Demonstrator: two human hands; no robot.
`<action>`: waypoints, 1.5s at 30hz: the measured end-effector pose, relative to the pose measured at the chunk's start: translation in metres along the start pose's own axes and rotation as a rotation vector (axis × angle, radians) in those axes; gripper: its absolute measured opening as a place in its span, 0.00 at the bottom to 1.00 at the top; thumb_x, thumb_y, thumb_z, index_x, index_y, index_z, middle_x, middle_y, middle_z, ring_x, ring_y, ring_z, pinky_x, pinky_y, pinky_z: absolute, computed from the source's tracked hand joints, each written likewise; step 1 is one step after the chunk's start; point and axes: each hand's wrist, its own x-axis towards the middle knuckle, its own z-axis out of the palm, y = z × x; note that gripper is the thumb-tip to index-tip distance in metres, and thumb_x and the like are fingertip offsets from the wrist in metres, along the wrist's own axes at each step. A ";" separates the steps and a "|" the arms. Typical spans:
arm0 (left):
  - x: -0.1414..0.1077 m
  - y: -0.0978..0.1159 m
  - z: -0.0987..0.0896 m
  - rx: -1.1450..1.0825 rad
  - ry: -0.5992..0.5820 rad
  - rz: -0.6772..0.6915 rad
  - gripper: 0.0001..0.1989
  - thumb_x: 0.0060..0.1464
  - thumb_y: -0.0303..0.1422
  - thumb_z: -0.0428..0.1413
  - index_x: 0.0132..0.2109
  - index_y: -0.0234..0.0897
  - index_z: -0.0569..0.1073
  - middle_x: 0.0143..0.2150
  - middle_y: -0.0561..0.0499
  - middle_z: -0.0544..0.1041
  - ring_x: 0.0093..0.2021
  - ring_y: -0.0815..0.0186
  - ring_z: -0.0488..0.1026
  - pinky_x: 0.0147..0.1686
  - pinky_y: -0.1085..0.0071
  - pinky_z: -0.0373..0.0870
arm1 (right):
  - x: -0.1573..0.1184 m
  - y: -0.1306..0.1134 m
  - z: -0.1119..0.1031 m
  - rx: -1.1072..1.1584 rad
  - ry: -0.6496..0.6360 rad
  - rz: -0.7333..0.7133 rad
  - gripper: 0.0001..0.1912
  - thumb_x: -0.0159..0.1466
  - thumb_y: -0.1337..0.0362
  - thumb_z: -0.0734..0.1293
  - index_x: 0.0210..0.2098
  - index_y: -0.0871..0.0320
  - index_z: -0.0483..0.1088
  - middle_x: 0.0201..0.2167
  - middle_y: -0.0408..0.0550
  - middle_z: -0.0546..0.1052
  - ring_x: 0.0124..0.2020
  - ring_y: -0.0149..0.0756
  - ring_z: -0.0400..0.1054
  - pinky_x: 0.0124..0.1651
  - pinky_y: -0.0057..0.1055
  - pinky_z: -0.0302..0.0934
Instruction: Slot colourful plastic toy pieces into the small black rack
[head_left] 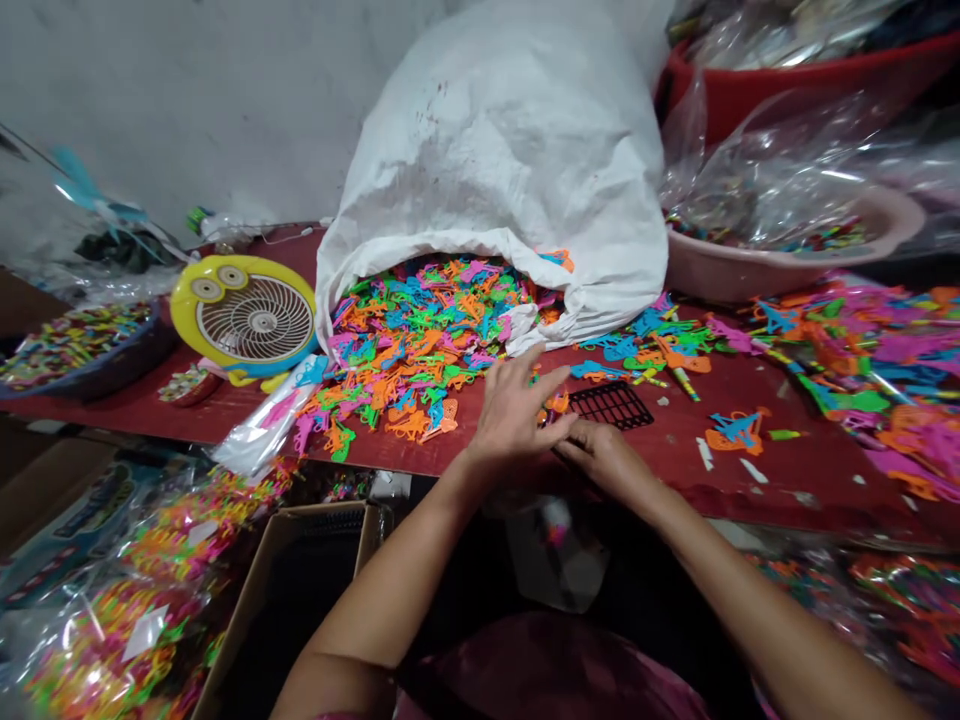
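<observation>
My left hand (514,405) is over the front of the red table, its fingers stretched out and apart. Just behind its fingertips shows a small orange and purple piece (556,402); whether the hand touches it I cannot tell. Close beside it, my right hand (611,460) has its fingers curled together, and what lies in them is hidden. A black plastic grid (611,405) lies flat just beyond the right hand. Left of my hands, a heap of small colourful plastic pieces (427,340) spills from the mouth of a big white sack (495,150).
A yellow fan (262,322) stands left of the sack, near a blue basin (112,360). At right are a pink basin (795,265) and a pile of colourful pieces (885,360). Below the table edge sit an open cardboard box (367,530) and filled plastic bags (112,640).
</observation>
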 end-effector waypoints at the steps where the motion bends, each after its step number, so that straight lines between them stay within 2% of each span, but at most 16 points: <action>1: -0.005 0.002 -0.001 0.016 0.063 -0.012 0.34 0.53 0.46 0.62 0.64 0.43 0.66 0.71 0.39 0.59 0.69 0.48 0.59 0.66 0.44 0.52 | -0.003 0.000 0.000 0.011 0.009 -0.005 0.13 0.67 0.61 0.61 0.39 0.58 0.77 0.37 0.51 0.81 0.37 0.40 0.75 0.39 0.32 0.64; 3: -0.022 0.008 0.004 0.014 0.221 -0.067 0.44 0.51 0.48 0.64 0.70 0.42 0.56 0.73 0.36 0.55 0.71 0.46 0.54 0.68 0.42 0.47 | -0.011 0.002 -0.003 0.032 0.050 -0.013 0.13 0.66 0.61 0.62 0.44 0.57 0.76 0.42 0.51 0.81 0.42 0.40 0.75 0.42 0.33 0.66; 4: -0.032 0.012 0.011 -0.019 0.297 -0.111 0.46 0.52 0.48 0.63 0.71 0.42 0.52 0.73 0.35 0.54 0.71 0.47 0.54 0.69 0.43 0.48 | -0.015 0.005 -0.007 0.032 0.078 -0.014 0.14 0.66 0.61 0.63 0.47 0.57 0.76 0.45 0.52 0.81 0.43 0.40 0.75 0.44 0.34 0.66; 7: -0.066 0.022 0.042 -0.208 0.482 -0.440 0.51 0.53 0.48 0.64 0.73 0.40 0.44 0.71 0.33 0.55 0.70 0.48 0.58 0.66 0.49 0.60 | -0.021 0.022 -0.030 -0.027 0.206 0.021 0.15 0.66 0.59 0.63 0.48 0.56 0.76 0.46 0.51 0.81 0.44 0.40 0.75 0.47 0.35 0.66; 9: -0.079 0.028 0.065 -0.312 0.443 -0.644 0.51 0.53 0.47 0.64 0.72 0.38 0.43 0.69 0.33 0.59 0.67 0.49 0.63 0.62 0.52 0.65 | -0.018 0.036 -0.054 -0.133 0.325 0.079 0.15 0.67 0.57 0.62 0.45 0.56 0.77 0.43 0.50 0.81 0.43 0.40 0.75 0.46 0.35 0.66; 12: -0.079 0.033 0.089 -0.267 0.360 -0.756 0.55 0.45 0.48 0.68 0.71 0.35 0.48 0.66 0.32 0.62 0.67 0.44 0.62 0.63 0.48 0.64 | -0.004 0.052 -0.086 -0.412 0.399 0.183 0.16 0.68 0.57 0.60 0.43 0.58 0.77 0.41 0.53 0.79 0.42 0.43 0.73 0.44 0.35 0.64; 15: -0.065 0.029 0.098 -0.176 0.365 -0.766 0.47 0.46 0.45 0.67 0.67 0.31 0.56 0.59 0.33 0.68 0.62 0.43 0.67 0.60 0.47 0.66 | 0.011 0.059 -0.102 -0.664 0.270 0.275 0.16 0.68 0.61 0.58 0.41 0.59 0.77 0.43 0.55 0.76 0.43 0.43 0.71 0.40 0.34 0.62; 19: -0.053 0.013 0.104 -0.101 0.397 -0.704 0.39 0.46 0.40 0.65 0.61 0.28 0.62 0.51 0.34 0.73 0.56 0.44 0.71 0.56 0.48 0.69 | 0.022 0.060 -0.104 -0.829 0.103 0.331 0.17 0.68 0.65 0.56 0.45 0.58 0.76 0.45 0.56 0.74 0.43 0.43 0.71 0.35 0.33 0.58; 23: -0.049 -0.003 0.104 -0.112 0.359 -0.618 0.47 0.44 0.36 0.66 0.66 0.25 0.55 0.61 0.27 0.67 0.64 0.42 0.66 0.62 0.49 0.64 | 0.026 0.067 -0.110 -0.849 0.090 0.363 0.22 0.69 0.65 0.53 0.52 0.55 0.75 0.50 0.57 0.75 0.45 0.45 0.72 0.34 0.33 0.57; 27: -0.044 -0.005 0.099 -0.175 0.366 -0.635 0.57 0.44 0.38 0.68 0.71 0.25 0.43 0.67 0.25 0.60 0.69 0.41 0.59 0.66 0.47 0.60 | 0.027 0.073 -0.119 -0.774 0.058 0.420 0.23 0.70 0.57 0.53 0.54 0.52 0.75 0.48 0.55 0.78 0.45 0.45 0.72 0.38 0.34 0.58; 30: -0.043 -0.002 0.099 -0.196 0.411 -0.672 0.54 0.45 0.38 0.67 0.70 0.26 0.47 0.67 0.25 0.61 0.69 0.41 0.59 0.66 0.47 0.59 | 0.025 0.071 -0.121 -0.718 0.088 0.484 0.22 0.69 0.51 0.56 0.50 0.54 0.75 0.45 0.55 0.79 0.43 0.47 0.73 0.37 0.35 0.58; 32: -0.043 -0.002 0.100 -0.218 0.407 -0.683 0.50 0.46 0.36 0.66 0.69 0.26 0.51 0.66 0.26 0.62 0.69 0.43 0.60 0.66 0.49 0.60 | 0.022 0.069 -0.123 -0.689 0.117 0.550 0.20 0.67 0.52 0.59 0.47 0.55 0.75 0.43 0.55 0.80 0.42 0.47 0.73 0.35 0.34 0.57; 37: -0.040 -0.005 0.093 -0.330 0.275 -0.704 0.50 0.46 0.34 0.64 0.71 0.29 0.49 0.68 0.31 0.63 0.67 0.49 0.64 0.64 0.58 0.66 | 0.016 0.058 -0.128 -0.659 0.069 0.662 0.17 0.64 0.60 0.62 0.51 0.60 0.67 0.44 0.60 0.79 0.43 0.47 0.73 0.34 0.33 0.55; 40: -0.036 -0.010 0.087 -0.420 0.187 -0.710 0.53 0.46 0.33 0.64 0.72 0.28 0.46 0.65 0.33 0.68 0.65 0.51 0.68 0.61 0.60 0.68 | 0.013 0.052 -0.129 -0.746 -0.017 0.647 0.18 0.64 0.67 0.59 0.54 0.63 0.62 0.46 0.64 0.77 0.43 0.47 0.73 0.34 0.34 0.54; 42: -0.035 -0.014 0.085 -0.456 0.149 -0.708 0.53 0.45 0.33 0.65 0.72 0.29 0.47 0.64 0.35 0.70 0.63 0.51 0.69 0.62 0.59 0.67 | 0.010 0.052 -0.130 -0.798 -0.023 0.584 0.17 0.63 0.71 0.58 0.52 0.63 0.64 0.48 0.64 0.76 0.45 0.48 0.72 0.34 0.34 0.53; 45: -0.033 -0.023 0.083 -0.521 0.097 -0.658 0.50 0.45 0.34 0.65 0.71 0.30 0.51 0.63 0.36 0.70 0.63 0.51 0.69 0.63 0.57 0.65 | 0.007 0.058 -0.131 -0.645 0.138 0.414 0.13 0.61 0.69 0.61 0.45 0.60 0.69 0.45 0.58 0.76 0.43 0.44 0.70 0.34 0.33 0.53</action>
